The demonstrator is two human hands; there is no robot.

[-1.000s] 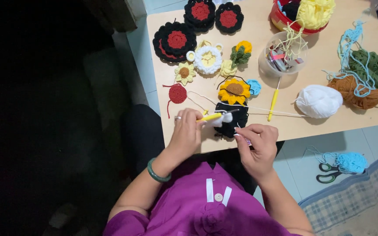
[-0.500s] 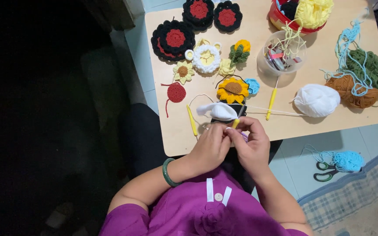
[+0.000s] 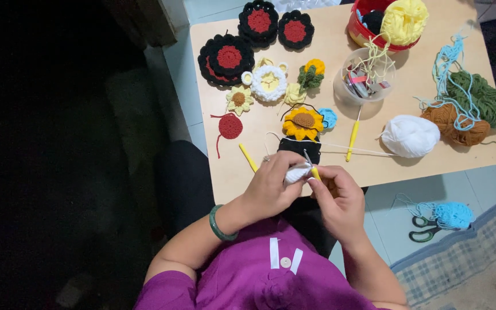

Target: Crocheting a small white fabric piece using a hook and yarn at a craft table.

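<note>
**Tiny white crochet bit, mid-stitch**

Left hand [image 3: 274, 185] pinching a small white crochet piece [image 3: 297, 172] just over the near table edge [image 3: 225, 172]. Right hand [image 3: 340, 198] closed around a yellow-handled hook [image 3: 313, 169] poking into it. Probably soft, floppy, featherlight; best pinched at the edge, close to the working loop.

Her left hand [image 3: 271, 186] is covering most of the white crochet piece [image 3: 297, 172]; the red basket [image 3: 374, 31] is running off the top edge.

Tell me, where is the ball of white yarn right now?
In the head view, the white yarn ball lies on the table's right side, between a yellow-handled crochet hook and the brown yarn.
</note>
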